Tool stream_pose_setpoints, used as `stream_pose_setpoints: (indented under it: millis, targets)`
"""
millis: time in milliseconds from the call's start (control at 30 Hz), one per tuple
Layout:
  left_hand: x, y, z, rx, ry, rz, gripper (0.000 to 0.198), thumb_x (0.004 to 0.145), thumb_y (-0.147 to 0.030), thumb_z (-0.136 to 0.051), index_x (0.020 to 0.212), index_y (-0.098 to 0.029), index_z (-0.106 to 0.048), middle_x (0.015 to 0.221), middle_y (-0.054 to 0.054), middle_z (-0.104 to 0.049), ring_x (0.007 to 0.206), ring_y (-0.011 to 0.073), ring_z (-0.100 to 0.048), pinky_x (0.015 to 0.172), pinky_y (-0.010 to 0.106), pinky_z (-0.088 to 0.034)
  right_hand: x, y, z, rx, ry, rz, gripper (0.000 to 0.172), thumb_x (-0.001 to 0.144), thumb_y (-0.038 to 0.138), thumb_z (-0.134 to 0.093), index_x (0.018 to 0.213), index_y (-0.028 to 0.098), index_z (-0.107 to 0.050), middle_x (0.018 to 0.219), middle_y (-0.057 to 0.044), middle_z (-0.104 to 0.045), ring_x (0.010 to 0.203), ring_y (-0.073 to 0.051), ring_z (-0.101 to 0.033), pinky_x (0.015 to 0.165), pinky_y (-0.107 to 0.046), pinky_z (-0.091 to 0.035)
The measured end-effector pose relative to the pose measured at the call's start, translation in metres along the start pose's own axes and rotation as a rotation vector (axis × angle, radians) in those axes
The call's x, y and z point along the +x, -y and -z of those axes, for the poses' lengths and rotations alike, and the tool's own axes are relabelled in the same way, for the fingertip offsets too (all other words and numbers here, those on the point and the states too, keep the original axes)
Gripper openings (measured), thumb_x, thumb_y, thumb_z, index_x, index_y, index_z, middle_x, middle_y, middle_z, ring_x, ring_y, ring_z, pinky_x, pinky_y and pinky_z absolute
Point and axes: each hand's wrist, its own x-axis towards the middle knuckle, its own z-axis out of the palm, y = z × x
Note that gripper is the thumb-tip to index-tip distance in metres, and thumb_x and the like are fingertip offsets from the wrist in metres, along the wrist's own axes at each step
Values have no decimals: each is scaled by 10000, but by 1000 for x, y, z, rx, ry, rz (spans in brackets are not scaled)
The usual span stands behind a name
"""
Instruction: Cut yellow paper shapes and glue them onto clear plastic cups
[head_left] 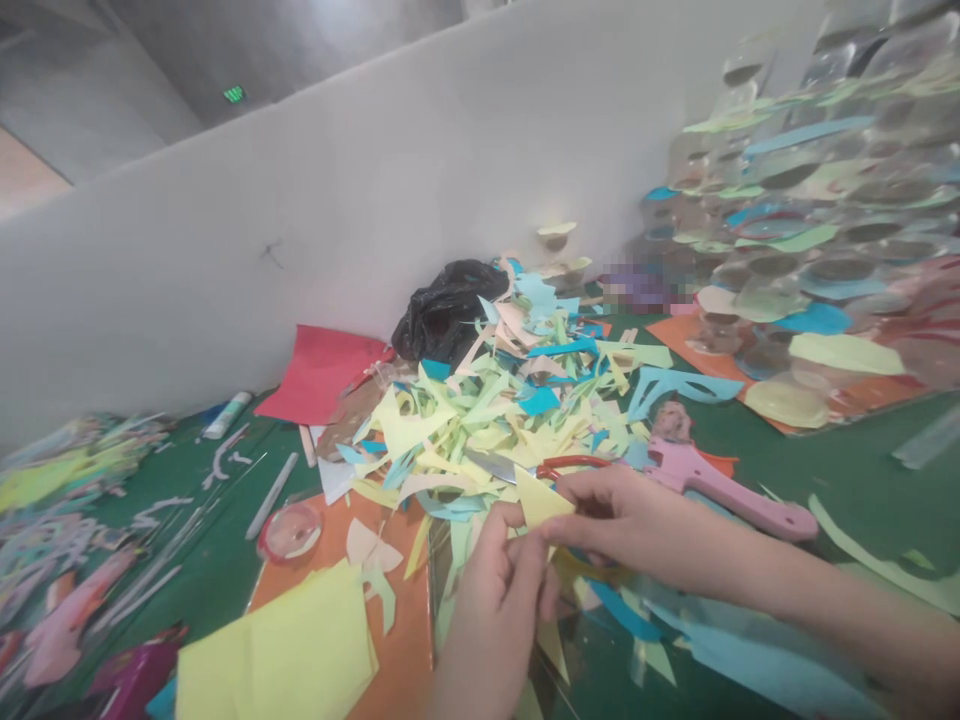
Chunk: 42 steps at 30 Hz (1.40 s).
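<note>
Both my hands meet over a green table (750, 440), pinching one small yellow paper triangle (540, 500). My left hand (499, 580) comes up from the bottom edge, fingers closed on the piece's lower left. My right hand (637, 520) reaches in from the right and grips its right side. Just behind the piece lie scissors (525, 467) with red handles, blades pointing left, half buried in a big heap of yellow, blue and pink paper scraps (495, 410).
A pink tool (720, 485) lies right of my hands. Orange (397, 640) and yellow sheets (300, 650) lie at front left, a red sheet (319, 370) and a black bag (442, 310) by the white wall. Clear discs with paper shapes (810, 260) crowd the right. A tape roll (291, 530) sits left.
</note>
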Motion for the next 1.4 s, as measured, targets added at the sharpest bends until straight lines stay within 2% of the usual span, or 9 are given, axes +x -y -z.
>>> stream_pose_setpoints:
  millis: [233,467,567,700,800,867,1000,1200,1400]
  targets:
    - [3,3,3,-16,10,5,318,905,-538,-513,865,-241,-404,482,-118,-352,447,71,-249,464,193,-204,0,-3,6,86,105,77,507,973,508,-422,628,167,-571,627,-21,-621,550,-112,-493,561,-242,-385]
    - [5,4,7,18,-17,-56,304,883,-486,-555,763,-215,-484,598,-45,-541,538,102,-450,529,212,-335,-2,-6,2,-71,25,23,511,995,492,-384,614,188,-535,581,6,-593,498,-105,-475,498,-233,-366]
    - [7,2,11,25,-124,-123,305,867,-473,-583,735,-208,-507,589,-45,-520,561,113,-478,560,218,-378,-3,-2,2,-409,-102,106,457,1029,366,-355,675,190,-586,646,-8,-628,566,-130,-555,545,-247,-415]
    - [14,0,19,-9,-330,-197,304,872,-481,-580,759,-210,-503,602,-50,-499,559,102,-452,540,196,-374,-4,-5,-7,-962,-249,287,207,939,115,-495,998,188,-680,992,-95,-694,935,-267,-632,770,-372,-481]
    - [21,0,25,-49,-379,-211,291,880,-473,-574,776,-214,-491,632,-46,-515,554,95,-441,522,185,-372,1,-20,-19,-1332,-402,265,164,875,122,-591,1016,147,-672,950,-128,-674,856,-308,-631,662,-391,-497]
    - [23,0,26,-73,-377,-206,280,875,-459,-586,787,-214,-484,671,-40,-536,568,92,-457,531,185,-387,6,-31,-25,-1405,-468,276,87,870,176,-621,935,138,-667,852,-117,-651,787,-303,-626,625,-390,-497]
    - [23,-3,27,-68,-343,-208,248,878,-435,-596,826,-202,-526,676,-41,-545,569,88,-480,563,194,-412,11,-43,-29,-1443,-490,308,67,886,142,-582,906,138,-646,829,-110,-632,765,-282,-623,604,-360,-496]
    - [24,-1,36,-116,-370,-279,259,887,-433,-603,805,-203,-517,726,-33,-610,607,88,-554,648,214,-450,7,-38,-31,-1343,-553,306,259,827,-30,-498,999,124,-615,881,-110,-639,825,-276,-640,651,-356,-522]
    - [23,0,45,-233,-475,-342,279,876,-457,-628,828,-209,-511,766,-29,-609,625,94,-549,635,217,-471,9,-35,-24,-788,-622,306,217,899,148,-504,1112,178,-537,1052,-133,-648,969,-298,-640,758,-412,-534]
